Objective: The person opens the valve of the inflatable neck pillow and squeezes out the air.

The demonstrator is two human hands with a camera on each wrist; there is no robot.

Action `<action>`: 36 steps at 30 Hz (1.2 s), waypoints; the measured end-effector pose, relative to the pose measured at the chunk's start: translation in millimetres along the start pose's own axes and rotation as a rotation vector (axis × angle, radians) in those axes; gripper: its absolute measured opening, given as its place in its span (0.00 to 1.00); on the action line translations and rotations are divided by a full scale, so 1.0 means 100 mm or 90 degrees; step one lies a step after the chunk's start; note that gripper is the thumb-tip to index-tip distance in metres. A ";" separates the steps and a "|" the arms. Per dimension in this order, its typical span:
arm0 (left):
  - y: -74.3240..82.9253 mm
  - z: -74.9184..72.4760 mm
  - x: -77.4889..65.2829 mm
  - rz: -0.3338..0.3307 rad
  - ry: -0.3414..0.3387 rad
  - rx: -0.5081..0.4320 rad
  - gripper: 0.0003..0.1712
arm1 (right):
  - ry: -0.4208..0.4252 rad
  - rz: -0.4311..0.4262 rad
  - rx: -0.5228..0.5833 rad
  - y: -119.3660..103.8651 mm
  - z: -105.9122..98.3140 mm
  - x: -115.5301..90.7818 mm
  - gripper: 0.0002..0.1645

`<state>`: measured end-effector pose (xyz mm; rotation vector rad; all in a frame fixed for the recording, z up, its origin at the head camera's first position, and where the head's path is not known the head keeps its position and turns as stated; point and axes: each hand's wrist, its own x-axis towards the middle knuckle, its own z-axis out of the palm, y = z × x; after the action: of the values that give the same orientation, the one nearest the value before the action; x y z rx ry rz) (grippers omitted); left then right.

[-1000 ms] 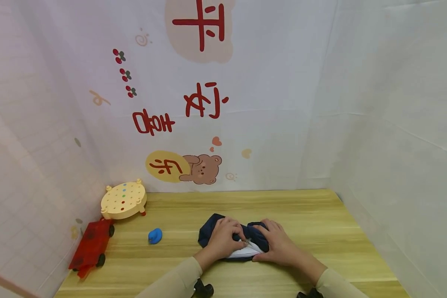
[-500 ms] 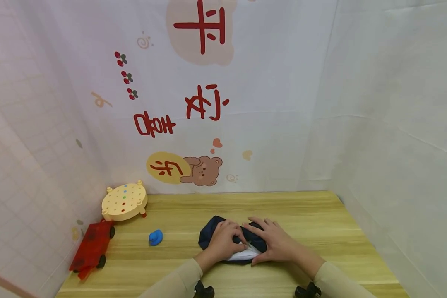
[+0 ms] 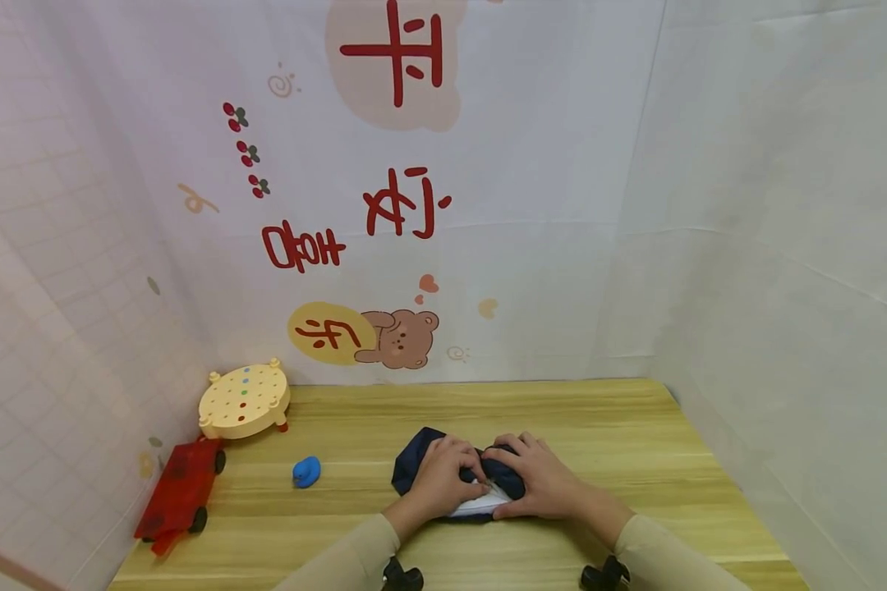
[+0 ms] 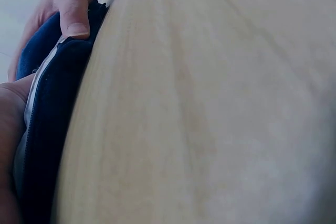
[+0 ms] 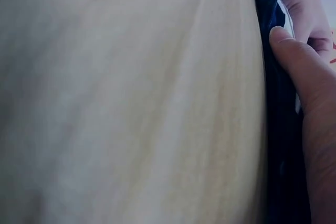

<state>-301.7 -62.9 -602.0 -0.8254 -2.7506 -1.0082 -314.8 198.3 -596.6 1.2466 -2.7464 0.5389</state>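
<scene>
A dark navy zippered pouch lies on the table, its white lining showing through the gap along the near side. My left hand is over the middle of the pouch, thumb and index finger pinched together at the opening. Around the pouch's right end curls my right hand, thumb on the near side and fingers over the far side. Zipper teeth run along the pouch's edge in the left wrist view. The right wrist view has my right thumb pressing on the navy fabric. What lies beneath the left fingertips is hidden.
A small blue toy duck stands on the wooden table left of the pouch. Farther left are a red toy car and a round yellow dotted toy with short legs. Fabric walls enclose the back and sides.
My right hand has shifted slightly left, and its fingers have lifted and then curled back over the pouch. The pouch's right end looks more bunched. My left hand stays about where it was.
</scene>
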 end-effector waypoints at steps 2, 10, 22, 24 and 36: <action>0.01 -0.01 0.00 0.000 0.000 -0.003 0.13 | 0.005 0.000 -0.001 0.00 0.01 0.00 0.53; -0.01 0.02 -0.02 -0.007 -0.007 -0.011 0.13 | 0.020 -0.017 -0.001 0.00 0.06 -0.02 0.51; 0.00 0.02 -0.04 -0.003 0.004 -0.004 0.13 | 0.016 -0.024 -0.013 -0.02 0.06 -0.02 0.50; 0.00 0.01 -0.04 0.001 0.009 -0.001 0.13 | 0.015 -0.023 -0.011 -0.02 0.04 -0.02 0.50; 0.00 0.00 -0.01 -0.006 0.002 -0.002 0.13 | 0.036 -0.034 0.026 -0.01 0.02 -0.03 0.50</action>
<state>-300.5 -63.2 -602.3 -0.8124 -2.7536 -1.0142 -311.4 199.3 -598.4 1.2892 -2.6609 0.6183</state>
